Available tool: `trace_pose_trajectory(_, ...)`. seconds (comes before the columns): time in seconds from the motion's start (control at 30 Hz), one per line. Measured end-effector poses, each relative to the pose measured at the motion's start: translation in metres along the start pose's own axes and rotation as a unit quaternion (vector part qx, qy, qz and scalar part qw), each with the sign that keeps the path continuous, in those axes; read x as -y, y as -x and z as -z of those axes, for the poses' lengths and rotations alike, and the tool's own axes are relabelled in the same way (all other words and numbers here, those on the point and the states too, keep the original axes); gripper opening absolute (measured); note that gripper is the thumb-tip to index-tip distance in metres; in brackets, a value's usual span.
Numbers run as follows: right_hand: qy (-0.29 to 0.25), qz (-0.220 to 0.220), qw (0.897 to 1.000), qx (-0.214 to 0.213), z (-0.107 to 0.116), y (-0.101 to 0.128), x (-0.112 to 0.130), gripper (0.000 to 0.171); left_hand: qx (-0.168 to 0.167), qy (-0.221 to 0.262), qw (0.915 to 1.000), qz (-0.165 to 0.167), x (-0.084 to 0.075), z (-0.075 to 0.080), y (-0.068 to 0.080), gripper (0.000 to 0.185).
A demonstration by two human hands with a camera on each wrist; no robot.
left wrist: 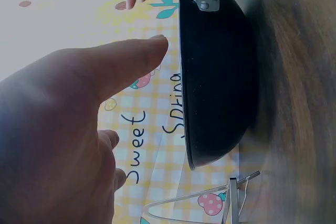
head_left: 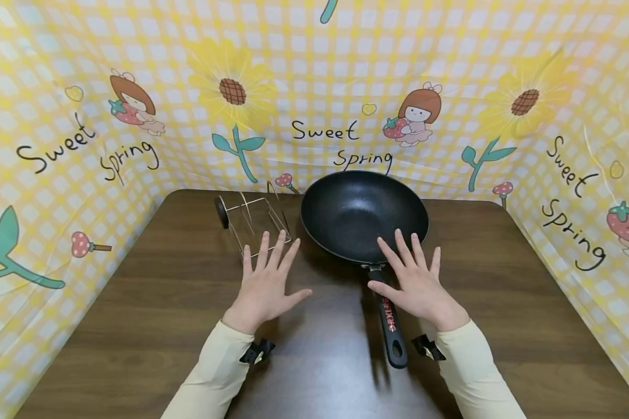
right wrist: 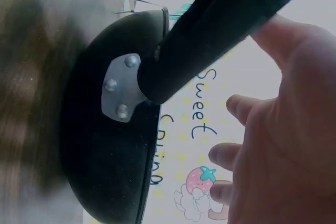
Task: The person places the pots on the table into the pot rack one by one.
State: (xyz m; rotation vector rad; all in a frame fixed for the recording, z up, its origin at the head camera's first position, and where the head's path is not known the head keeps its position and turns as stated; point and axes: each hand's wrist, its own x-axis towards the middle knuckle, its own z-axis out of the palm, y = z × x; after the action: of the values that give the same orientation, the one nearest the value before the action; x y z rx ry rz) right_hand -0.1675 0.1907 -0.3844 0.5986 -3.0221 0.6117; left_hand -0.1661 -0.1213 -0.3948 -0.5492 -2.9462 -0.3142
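— What is happening at the table?

— A person is holding both hands out, palms down, over a dark wooden table (head_left: 152, 326). The left hand (head_left: 264, 285) is hovering with fingers straight and spread, gripping nothing, just in front of a wire rack (head_left: 251, 218).

— And the other hand?

— The right hand (head_left: 416, 285) is spreading its fingers too, holding nothing. It is hanging above the handle (head_left: 390, 326) of a black wok (head_left: 364, 212), its fingertips reaching over the near rim.

— Where is the wok sitting?

— Upright at the middle of the table, toward the back, just right of the rack, its handle pointing at the person. A yellow checked backdrop (head_left: 314, 87) printed with sunflowers is standing behind.
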Motion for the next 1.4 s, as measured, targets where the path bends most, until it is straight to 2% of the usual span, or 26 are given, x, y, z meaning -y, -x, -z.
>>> trace_pose_trajectory(0.13, -0.049, 0.005, 0.999, 0.015, 0.005, 0.004, -0.002, 0.084, 0.002, 0.005, 1.0, -0.001, -0.001, 0.0, 0.003, 0.098)
trace_pose_trajectory(0.23, -0.104, 0.012, 0.994, 0.035, 0.01, 0.01, -0.006, 0.082, 0.011, 0.026, 0.9996, -0.01, -0.003, 0.0, 0.006, 0.098)
trace_pose_trajectory(0.37, -0.176, 0.017, 0.982, 0.071, 0.017, 0.018, -0.014, 0.077, 0.035, 0.074, 0.9961, -0.032, -0.006, 0.002, 0.009, 0.099)
trace_pose_trajectory(0.47, -0.24, 0.002, 0.965, 0.107, 0.019, 0.025, -0.022, 0.076, 0.075, 0.118, 0.9892, -0.046, -0.01, 0.001, 0.013, 0.1)
trace_pose_trajectory(0.57, -0.312, -0.015, 0.939, 0.145, 0.019, 0.032, -0.031, 0.075, 0.12, 0.18, 0.9748, -0.055, -0.014, -0.002, 0.016, 0.097)
trace_pose_trajectory(0.63, -0.36, -0.021, 0.918, 0.165, 0.017, 0.034, -0.036, 0.073, 0.155, 0.237, 0.9573, -0.056, -0.017, -0.006, 0.018, 0.094)
trace_pose_trajectory(0.7, -0.412, -0.018, 0.893, 0.18, 0.014, 0.036, -0.041, 0.071, 0.191, 0.299, 0.9332, -0.055, -0.019, -0.01, 0.019, 0.091)
trace_pose_trajectory(0.77, -0.462, -0.005, 0.865, 0.193, 0.008, 0.035, -0.046, 0.07, 0.231, 0.367, 0.9, -0.048, -0.022, -0.014, 0.019, 0.087)
trace_pose_trajectory(0.83, -0.516, 0.015, 0.83, 0.209, 0.001, 0.033, -0.051, 0.07, 0.27, 0.426, 0.8628, -0.038, -0.025, -0.018, 0.02, 0.083)
trace_pose_trajectory(0.87, -0.539, 0.021, 0.813, 0.219, -0.004, 0.031, -0.054, 0.07, 0.289, 0.456, 0.8413, -0.029, -0.027, -0.02, 0.021, 0.081)
trace_pose_trajectory(0.93, -0.577, 0.028, 0.781, 0.237, -0.012, 0.027, -0.057, 0.07, 0.321, 0.518, 0.793, -0.019, -0.033, -0.024, 0.022, 0.075)
trace_pose_trajectory(1.0, -0.615, 0.018, 0.747, 0.252, -0.02, 0.023, -0.058, 0.07, 0.351, 0.574, 0.7398, -0.014, -0.04, -0.029, 0.023, 0.071)
trace_pose_trajectory(1.07, -0.653, 0.003, 0.71, 0.264, -0.027, 0.02, -0.058, 0.068, 0.382, 0.626, 0.6792, -0.009, -0.048, -0.034, 0.023, 0.07)
trace_pose_trajectory(1.17, -0.713, -0.018, 0.645, 0.273, -0.037, 0.016, -0.056, 0.068, 0.428, 0.689, 0.5854, -0.004, -0.06, -0.046, 0.021, 0.072)
trace_pose_trajectory(1.27, -0.762, -0.022, 0.582, 0.284, -0.048, 0.011, -0.053, 0.071, 0.455, 0.739, 0.4976, 0.014, -0.074, -0.056, 0.019, 0.073)
trace_pose_trajectory(1.3, -0.775, -0.019, 0.562, 0.287, -0.051, 0.01, -0.052, 0.071, 0.457, 0.754, 0.4703, 0.02, -0.078, -0.059, 0.019, 0.072)
trace_pose_trajectory(1.33, -0.788, -0.012, 0.542, 0.292, -0.055, 0.008, -0.051, 0.07, 0.457, 0.769, 0.4466, 0.027, -0.084, -0.061, 0.018, 0.071)
trace_pose_trajectory(1.4, -0.812, 0.011, 0.5, 0.301, -0.06, 0.004, -0.049, 0.067, 0.454, 0.792, 0.4071, 0.032, -0.095, -0.065, 0.017, 0.068)
